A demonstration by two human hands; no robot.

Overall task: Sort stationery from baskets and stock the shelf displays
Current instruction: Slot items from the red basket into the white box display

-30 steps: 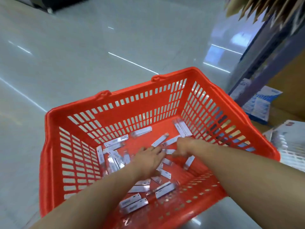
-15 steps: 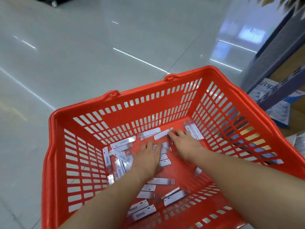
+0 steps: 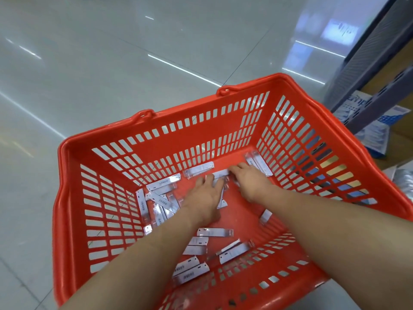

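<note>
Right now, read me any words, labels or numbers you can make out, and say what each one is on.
"Emp": partial blue letters on the white pack on the shelf at right; the rest is cut off by the shelf rail.
Small packets in the red basket: each carries a short dark print, too small and blurred to read.
Nothing else legible.

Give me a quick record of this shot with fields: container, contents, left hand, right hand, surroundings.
container: red basket with slotted walls, on a glossy floor
contents: small white packets scattered flat on the bottom
left hand: palm down on the packets, fingers spread
right hand: palm down, fingertips on a packet near the far wall
surroundings: grey shelf frame to the right
</note>
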